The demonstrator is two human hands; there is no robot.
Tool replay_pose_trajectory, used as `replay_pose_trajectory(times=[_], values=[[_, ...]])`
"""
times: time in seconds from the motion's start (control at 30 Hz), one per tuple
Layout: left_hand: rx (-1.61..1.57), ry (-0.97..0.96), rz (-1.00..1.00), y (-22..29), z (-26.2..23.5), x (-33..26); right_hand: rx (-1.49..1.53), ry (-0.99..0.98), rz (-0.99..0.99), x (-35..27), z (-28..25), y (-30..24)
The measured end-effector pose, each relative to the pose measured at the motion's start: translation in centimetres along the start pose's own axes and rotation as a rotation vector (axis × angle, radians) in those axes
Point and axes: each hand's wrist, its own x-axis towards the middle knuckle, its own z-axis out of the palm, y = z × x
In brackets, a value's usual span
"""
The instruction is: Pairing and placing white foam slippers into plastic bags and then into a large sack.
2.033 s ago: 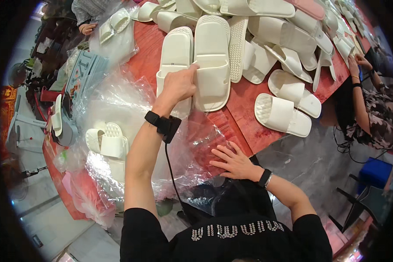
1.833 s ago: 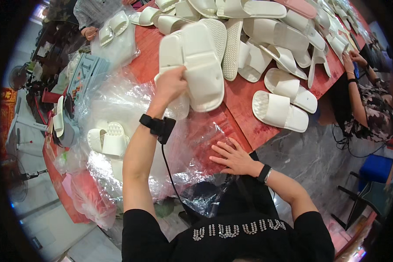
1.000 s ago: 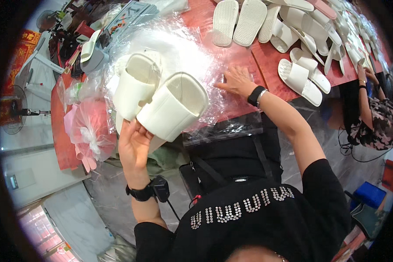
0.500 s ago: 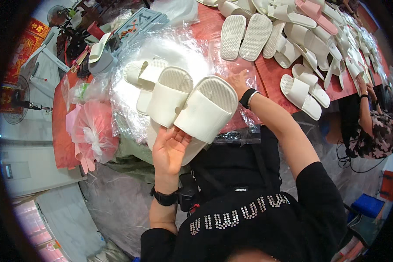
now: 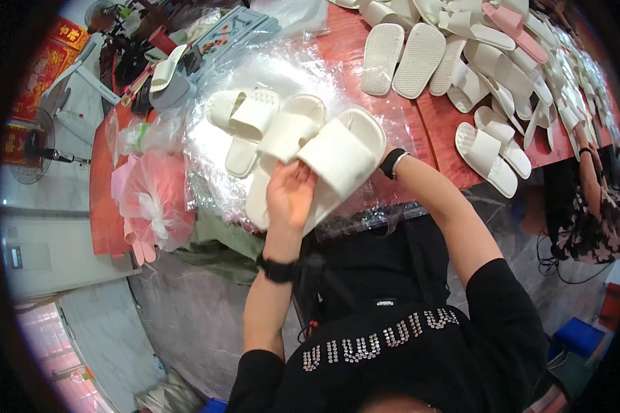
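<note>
My left hand (image 5: 291, 194) grips a pair of cream slide slippers (image 5: 343, 153), its fingers tucked at the inner edges of the two straps. The pair is held tilted over the near edge of the table, soles toward the plastic. Behind the right slipper is my right hand (image 5: 388, 150); its fingers are hidden there, so I cannot see what they touch. Clear plastic bags (image 5: 289, 65) lie shining beneath and beyond the pair. On them, left of the held pair, rests another cream pair of slippers (image 5: 255, 113).
A heap of cream slippers (image 5: 492, 65), with a pink one (image 5: 513, 31) among them, covers the right of the red table (image 5: 448, 148). A pink plastic bundle (image 5: 151, 196) and a grey-blue case (image 5: 234, 34) are at left. A co-worker's arm (image 5: 589, 175) reaches in at far right.
My left hand has shifted right and slightly up with the slippers. My right hand, spread over the plastic before, has moved down behind the right slipper. The view has shifted a little.
</note>
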Motion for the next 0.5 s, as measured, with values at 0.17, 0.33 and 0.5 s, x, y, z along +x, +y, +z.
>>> replay_pose_trajectory(times=[0.17,0.33,0.5], values=[[0.187,0.122,-0.037,-0.8,-5.0,4.5,-0.846,0.006,-0.074,-1.5,0.2,-4.2],[1.496,-0.014,0.333,-0.9,-6.8,4.7,-0.831,-0.225,0.182,-10.1,-2.7,-6.3],[2.092,0.127,0.606,-3.6,-6.7,4.7,-0.725,-0.081,0.216,-13.7,-2.4,-8.6]])
